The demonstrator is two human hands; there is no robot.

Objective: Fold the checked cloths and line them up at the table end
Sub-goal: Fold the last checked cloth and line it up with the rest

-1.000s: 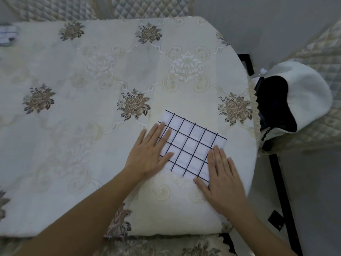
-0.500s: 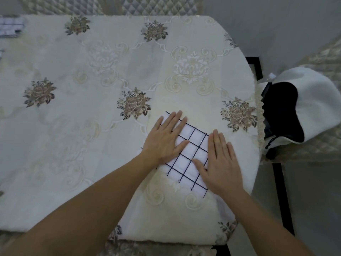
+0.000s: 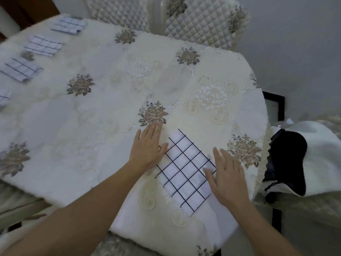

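Note:
A folded white cloth with a dark grid lies flat near the right end of the table. My left hand rests flat, fingers straight, along the cloth's left edge. Straight-fingered too, my right hand lies at its right edge, with the thumb over the cloth. Three folded checked cloths lie in a row at the far left end: one, another, a third. A further cloth shows partly at the left border.
The table carries a cream cloth with embroidered roses. Two quilted chair backs stand behind it. A white and dark garment lies on a seat to the right, close to the table edge.
Both hands have slid apart from the middle of the cloth to its left and right edges. The camera has turned left, so the row of folded cloths has come into view.

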